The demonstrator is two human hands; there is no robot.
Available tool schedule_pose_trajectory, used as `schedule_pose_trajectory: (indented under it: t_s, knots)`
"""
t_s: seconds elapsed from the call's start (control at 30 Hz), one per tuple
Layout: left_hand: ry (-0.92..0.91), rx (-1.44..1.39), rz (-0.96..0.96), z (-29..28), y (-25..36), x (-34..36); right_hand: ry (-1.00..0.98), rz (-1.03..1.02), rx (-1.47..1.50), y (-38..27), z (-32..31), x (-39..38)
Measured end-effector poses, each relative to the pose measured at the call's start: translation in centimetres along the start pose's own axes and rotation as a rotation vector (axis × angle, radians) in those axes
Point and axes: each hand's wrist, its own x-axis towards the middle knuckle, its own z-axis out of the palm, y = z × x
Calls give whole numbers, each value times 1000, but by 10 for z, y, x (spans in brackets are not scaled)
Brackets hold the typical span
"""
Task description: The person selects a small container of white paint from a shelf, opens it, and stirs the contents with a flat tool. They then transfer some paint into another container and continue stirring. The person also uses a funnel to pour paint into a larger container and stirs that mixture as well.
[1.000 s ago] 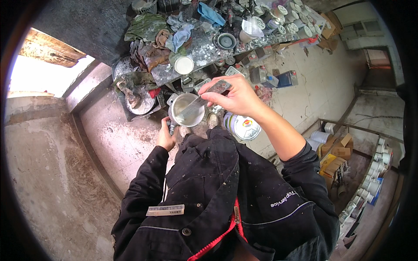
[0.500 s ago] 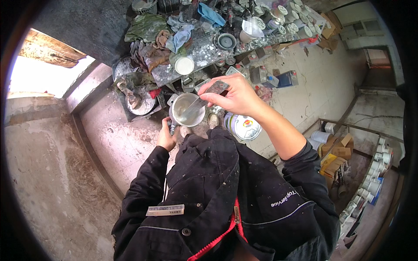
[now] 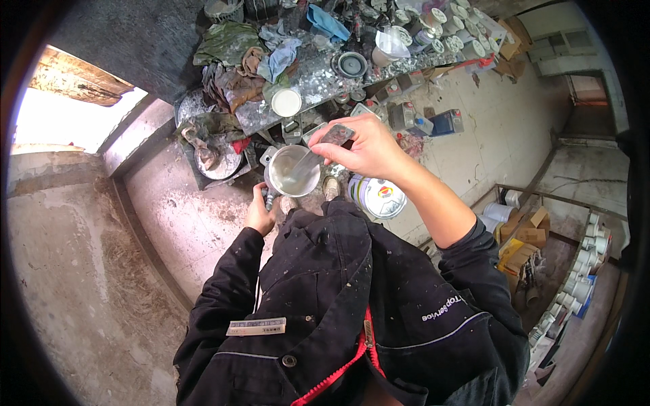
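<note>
My left hand (image 3: 258, 212) is closed around the grey metal handle of what looks like a spray gun (image 3: 269, 200). A whitish open cup (image 3: 274, 177) sits beside that hand, seemingly on top of the gun, with pale liquid in its bottom. In a pinch between thumb and fingers, my right hand (image 3: 369, 145) holds a flat stirring stick (image 3: 335, 135) above the cup. The stick's upper end is smeared grey, and its paler lower end slants down into the cup. How the cup joins the gun is hidden.
Ahead stands a paint-spattered bench (image 3: 315, 88) with rags (image 3: 233, 84), a white round lid (image 3: 286, 102) and several pots. Solvent cans (image 3: 409, 118) stand on the floor beyond my right hand. A white bucket (image 3: 377, 196) is near my feet. Shelving with boxes (image 3: 535, 230) is at right.
The stick has shifted slightly inside the cup, and the cup has tipped or moved a touch. Both hands keep their grip almost in place.
</note>
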Motion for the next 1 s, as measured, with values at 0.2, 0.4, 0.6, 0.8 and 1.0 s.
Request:
schedule_pose_trajectory:
  t_s: [0.2,0.4,0.6,0.8,1.0]
  knots:
    - [24,1,48,2,-3,2,14,-41,-112,-3,-3,0]
    - [30,0,63,4,-4,3,38,-59,-49,-1,-3,0]
    - [18,3,55,2,1,4,4,-3,-1,1,-5,0]
    - [-6,-6,23,0,3,6,13,7,-37,0,-7,1]
    - [-9,-3,25,0,1,7,39,-13,-113,-1,-7,2]
